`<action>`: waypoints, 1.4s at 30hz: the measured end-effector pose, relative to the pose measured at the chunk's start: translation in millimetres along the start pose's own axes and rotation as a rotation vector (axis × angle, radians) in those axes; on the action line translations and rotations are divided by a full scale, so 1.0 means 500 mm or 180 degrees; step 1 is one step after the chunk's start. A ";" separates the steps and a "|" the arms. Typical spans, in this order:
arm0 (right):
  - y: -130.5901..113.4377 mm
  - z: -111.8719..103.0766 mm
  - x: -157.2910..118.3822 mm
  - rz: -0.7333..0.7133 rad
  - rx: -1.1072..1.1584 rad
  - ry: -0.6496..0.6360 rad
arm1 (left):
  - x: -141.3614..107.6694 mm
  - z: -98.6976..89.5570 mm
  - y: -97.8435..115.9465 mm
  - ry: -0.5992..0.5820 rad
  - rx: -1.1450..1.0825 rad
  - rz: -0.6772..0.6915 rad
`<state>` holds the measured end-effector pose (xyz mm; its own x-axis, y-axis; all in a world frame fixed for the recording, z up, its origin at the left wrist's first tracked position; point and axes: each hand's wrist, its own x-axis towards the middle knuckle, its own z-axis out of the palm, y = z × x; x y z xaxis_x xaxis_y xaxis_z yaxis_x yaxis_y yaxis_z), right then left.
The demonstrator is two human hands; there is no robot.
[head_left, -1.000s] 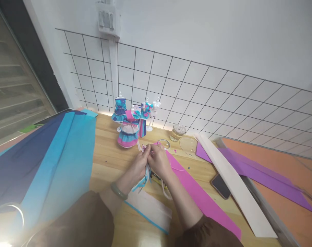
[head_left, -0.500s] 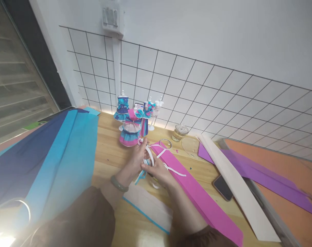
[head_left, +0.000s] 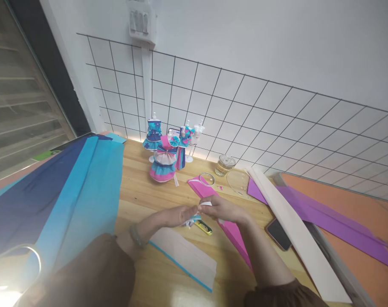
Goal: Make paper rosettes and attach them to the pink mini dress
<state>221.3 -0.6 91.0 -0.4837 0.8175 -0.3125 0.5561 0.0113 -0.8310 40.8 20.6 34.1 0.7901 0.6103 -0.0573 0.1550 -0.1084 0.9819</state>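
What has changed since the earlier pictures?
The left hand and right hand moved from the dresses toward the wearer and rightward, baring more of the cutter; less white strip trails over the pink paper. Any release is unclear. Dresses, glass and phone stayed put.

The hands [head_left: 225,209] partly hide the white material [head_left: 207,204] between them
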 end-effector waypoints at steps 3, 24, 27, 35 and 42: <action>0.021 -0.003 0.020 0.0049 0.0644 0.0198 | -0.018 0.018 0.021 -0.0491 0.0257 0.0021; 0.015 0.149 0.007 -0.0136 -0.1883 0.0712 | 0.007 -0.024 -0.015 0.1426 -0.2286 -0.0768; -0.005 0.122 -0.009 -0.0503 -0.1691 0.0713 | -0.002 -0.008 -0.034 0.1331 -0.1158 -0.0795; -0.003 0.095 0.010 -0.0471 -0.1212 0.0931 | -0.051 0.003 -0.004 -0.0528 -0.1165 -0.1261; 0.016 0.153 0.023 -0.0193 -0.1006 0.1412 | -0.027 0.014 -0.016 0.1293 -0.1529 -0.0579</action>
<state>168.6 -35.2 45.8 -0.2279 0.9736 0.0125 0.7451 0.1826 -0.6414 33.2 7.5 25.9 0.4748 0.8439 -0.2499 -0.0916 0.3297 0.9396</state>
